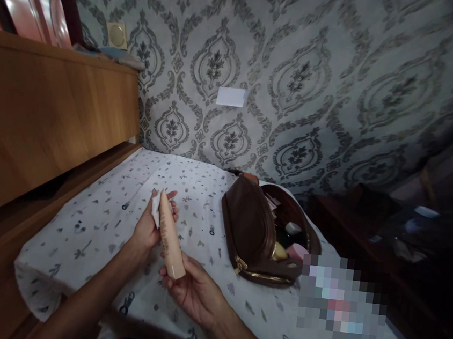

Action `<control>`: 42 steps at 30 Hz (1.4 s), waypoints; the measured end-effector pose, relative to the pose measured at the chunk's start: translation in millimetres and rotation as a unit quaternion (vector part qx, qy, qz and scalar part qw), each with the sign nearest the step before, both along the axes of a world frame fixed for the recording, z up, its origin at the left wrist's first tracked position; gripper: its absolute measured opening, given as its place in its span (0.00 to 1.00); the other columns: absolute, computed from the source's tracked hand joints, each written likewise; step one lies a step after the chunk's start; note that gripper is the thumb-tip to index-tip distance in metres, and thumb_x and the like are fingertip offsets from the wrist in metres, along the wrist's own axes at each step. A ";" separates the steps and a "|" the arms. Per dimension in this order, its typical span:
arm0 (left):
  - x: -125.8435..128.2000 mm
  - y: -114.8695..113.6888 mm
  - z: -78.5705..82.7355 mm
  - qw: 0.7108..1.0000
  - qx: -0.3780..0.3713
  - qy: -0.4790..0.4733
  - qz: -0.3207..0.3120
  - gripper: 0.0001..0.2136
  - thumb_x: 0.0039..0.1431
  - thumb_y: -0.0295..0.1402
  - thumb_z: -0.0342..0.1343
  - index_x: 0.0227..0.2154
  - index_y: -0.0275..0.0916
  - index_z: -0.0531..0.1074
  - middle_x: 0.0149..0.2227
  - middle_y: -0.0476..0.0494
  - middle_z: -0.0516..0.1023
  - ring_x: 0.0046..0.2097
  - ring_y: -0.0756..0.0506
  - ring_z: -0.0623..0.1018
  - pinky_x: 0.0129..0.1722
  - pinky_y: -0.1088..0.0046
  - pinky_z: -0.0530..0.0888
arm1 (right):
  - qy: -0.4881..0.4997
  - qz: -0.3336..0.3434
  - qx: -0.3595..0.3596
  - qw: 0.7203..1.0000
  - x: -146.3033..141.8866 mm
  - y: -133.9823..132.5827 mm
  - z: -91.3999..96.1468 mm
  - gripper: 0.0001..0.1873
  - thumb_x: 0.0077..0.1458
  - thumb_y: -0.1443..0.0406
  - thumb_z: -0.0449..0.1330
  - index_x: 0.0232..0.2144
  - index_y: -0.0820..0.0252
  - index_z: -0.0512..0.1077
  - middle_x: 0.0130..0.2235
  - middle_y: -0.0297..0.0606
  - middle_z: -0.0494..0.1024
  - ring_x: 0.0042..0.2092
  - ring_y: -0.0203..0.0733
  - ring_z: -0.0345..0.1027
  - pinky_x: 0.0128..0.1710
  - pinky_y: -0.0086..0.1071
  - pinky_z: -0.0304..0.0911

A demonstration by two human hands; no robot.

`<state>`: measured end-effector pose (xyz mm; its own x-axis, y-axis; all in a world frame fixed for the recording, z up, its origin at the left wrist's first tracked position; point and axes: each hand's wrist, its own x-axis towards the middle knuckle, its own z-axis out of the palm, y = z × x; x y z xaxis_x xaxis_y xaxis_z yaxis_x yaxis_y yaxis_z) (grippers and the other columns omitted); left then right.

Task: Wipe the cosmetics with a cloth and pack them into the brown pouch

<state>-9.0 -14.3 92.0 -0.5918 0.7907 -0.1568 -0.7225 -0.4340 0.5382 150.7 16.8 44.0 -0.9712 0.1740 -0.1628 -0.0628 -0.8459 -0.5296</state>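
A long peach-coloured tube (169, 234) is held between both hands above a bed with a white patterned sheet (94, 231). My right hand (193, 290) cups the tube's lower end in its palm, fingers curled round it. My left hand (151, 225) is closed round the tube's upper part and pinches a small white wipe or cotton pad (156, 210) against it. An open brown cosmetic bag (262, 232) lies on the sheet to the right of my hands, with bottles and small containers inside.
A wooden headboard or cabinet (50, 113) runs along the left. Patterned grey wallpaper (300, 80) covers the wall behind, with a white switch plate (231, 96). A dark side table (397, 236) with small items stands at the right. A blurred patch lies beside the bag.
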 end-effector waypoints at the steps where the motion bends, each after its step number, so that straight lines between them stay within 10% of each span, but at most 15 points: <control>1: 3.4 -1.4 -0.9 1.000 0.003 0.005 -0.010 0.19 0.64 0.46 0.54 0.42 0.31 0.75 0.25 0.47 0.77 0.24 0.51 0.77 0.25 0.78 0.77 | 0.004 0.002 -0.035 0.999 -0.7 0.5 2.3 0.25 0.46 0.57 0.74 0.41 0.66 0.72 0.34 0.40 0.79 0.32 0.34 0.74 0.30 0.21 0.68; 7: 36.0 -14.5 -9.4 0.989 -0.035 0.120 -0.084 0.28 0.43 0.48 0.71 0.41 0.34 0.72 0.30 0.43 0.80 0.30 0.47 0.80 0.25 0.78 0.76 | 0.016 -0.049 -0.083 0.995 -13.9 4.0 13.8 0.15 0.52 0.61 0.71 0.38 0.62 0.73 0.32 0.38 0.78 0.27 0.29 0.67 0.23 0.18 0.63; 13: 32.5 -27.2 -19.8 0.947 -0.137 0.270 -0.110 0.30 0.44 0.50 0.69 0.44 0.37 0.67 0.29 0.48 0.77 0.21 0.50 0.73 0.16 0.78 0.67 | -0.109 -0.081 0.198 0.971 -14.5 4.4 -2.9 0.33 0.45 0.36 0.63 0.31 0.60 0.69 0.23 0.33 0.74 0.22 0.34 0.67 0.21 0.26 0.59; 18: 12.4 -34.3 -15.4 0.840 -0.157 0.514 -0.077 0.16 0.60 0.48 0.56 0.33 0.38 0.68 0.30 0.48 0.74 0.32 0.49 0.74 0.32 0.75 0.71 | -0.117 -0.181 0.390 0.895 -11.5 25.8 9.8 0.29 0.44 0.42 0.68 0.31 0.61 0.71 0.27 0.30 0.73 0.23 0.31 0.64 0.21 0.25 0.55; 24: 8.5 -37.1 -14.3 0.715 -0.234 0.649 -0.107 0.17 0.65 0.47 0.47 0.31 0.40 0.69 0.27 0.49 0.75 0.31 0.46 0.74 0.34 0.72 0.68 | -0.075 -0.173 0.269 0.945 -34.4 40.4 21.2 0.25 0.38 0.49 0.74 0.28 0.64 0.74 0.24 0.29 0.71 0.20 0.28 0.57 0.18 0.24 0.50; 27: 4.5 -33.3 -19.7 0.734 -0.246 0.629 -0.075 0.19 0.64 0.49 0.47 0.26 0.40 0.67 0.24 0.50 0.71 0.29 0.47 0.71 0.32 0.72 0.66 | -0.080 -0.171 0.226 0.956 -41.8 39.6 14.2 0.25 0.35 0.51 0.76 0.26 0.64 0.74 0.22 0.28 0.70 0.19 0.25 0.54 0.16 0.23 0.47; 32: -12.4 -29.2 -31.4 0.857 -0.259 0.444 -0.026 0.23 0.55 0.56 0.54 0.23 0.39 0.64 0.20 0.54 0.64 0.24 0.50 0.65 0.26 0.74 0.64 | -0.068 -0.158 0.156 0.973 -39.3 38.9 8.5 0.30 0.32 0.51 0.77 0.34 0.63 0.77 0.22 0.26 0.71 0.19 0.25 0.55 0.16 0.21 0.51; 42: -3.2 -50.4 -27.0 0.948 -0.212 0.235 -0.032 0.25 0.56 0.49 0.59 0.51 0.39 0.67 0.37 0.44 0.76 0.32 0.45 0.79 0.15 0.77 0.70 | -0.025 -0.207 0.099 0.973 -37.0 42.6 5.4 0.25 0.37 0.59 0.77 0.38 0.60 0.77 0.28 0.30 0.77 0.26 0.31 0.69 0.27 0.23 0.70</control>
